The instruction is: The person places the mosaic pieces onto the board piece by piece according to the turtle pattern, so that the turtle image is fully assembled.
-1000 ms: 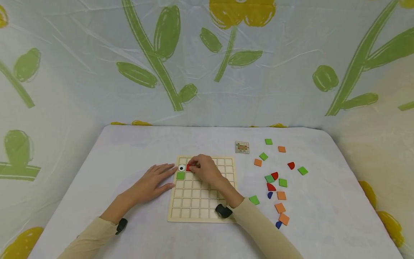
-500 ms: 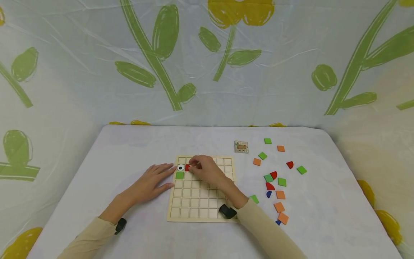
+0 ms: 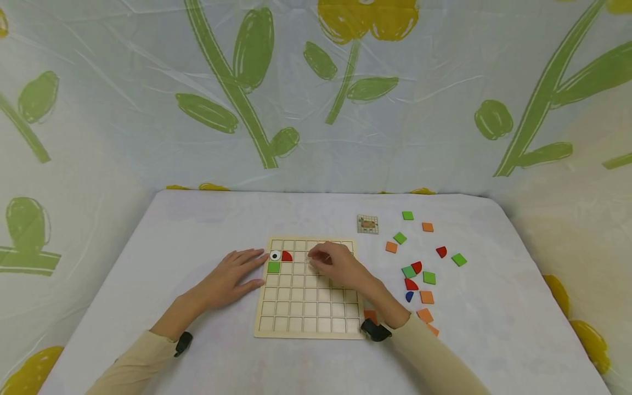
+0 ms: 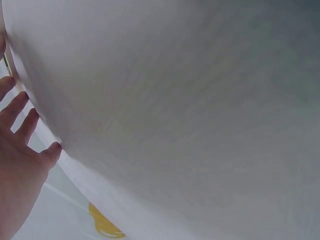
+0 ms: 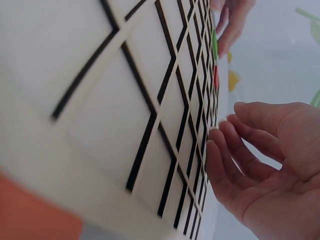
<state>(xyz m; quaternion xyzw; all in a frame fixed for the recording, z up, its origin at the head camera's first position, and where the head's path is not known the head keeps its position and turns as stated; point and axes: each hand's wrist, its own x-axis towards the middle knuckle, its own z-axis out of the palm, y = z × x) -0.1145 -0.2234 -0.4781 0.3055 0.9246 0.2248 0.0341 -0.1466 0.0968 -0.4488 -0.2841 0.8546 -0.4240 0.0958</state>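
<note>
A light wooden grid board (image 3: 259, 307) lies on the table. In its upper left cells sit a white eye tile (image 3: 275, 256), a red quarter-round tile (image 3: 287, 256) beside it, and a green square tile (image 3: 274, 267) under the eye tile. My left hand (image 3: 229, 280) rests flat with spread fingers, its fingertips at the board's left edge. Over the board's upper middle is my right hand (image 3: 340, 266); in the right wrist view its fingers (image 5: 227, 170) are loosely bent with nothing between them. The right forearm hides part of the board's right edge.
Right of the board lie several loose pieces: green squares (image 3: 429, 277), orange squares (image 3: 427, 297), red quarter-rounds (image 3: 411, 285) and a blue piece (image 3: 409, 297). A small picture card (image 3: 367, 224) lies behind the board's right corner. An orange square (image 3: 370, 316) shows beside the right wrist.
My right hand has let go of the red quarter-round tile and moved right, leaving the tile in its cell. The left hand has stayed at the board's edge.
</note>
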